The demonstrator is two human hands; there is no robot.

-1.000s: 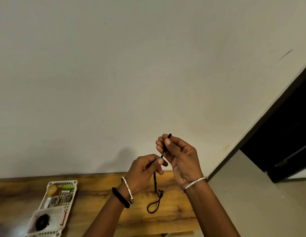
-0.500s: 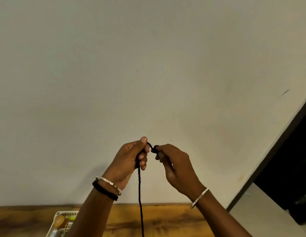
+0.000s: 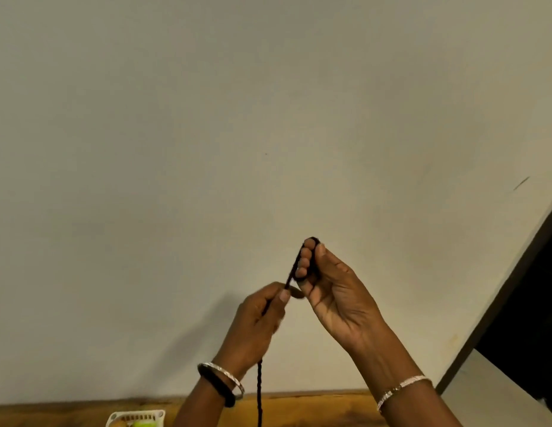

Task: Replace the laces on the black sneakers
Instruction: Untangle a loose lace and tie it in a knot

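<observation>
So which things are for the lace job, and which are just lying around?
For the job: black lace, left hand and right hand, both holding it.
Just lying about: white basket, wooden table.
No sneakers in view.

One head-worn camera faces a plain wall (image 3: 207,149) head-on, close behind the left hand (image 3: 256,322) and right hand (image 3: 339,294); table (image 3: 315,411) edge at bottom

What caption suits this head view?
Right hand holds a black lace looped over its fingers; left hand pinches it below, against a pale wall.
</observation>
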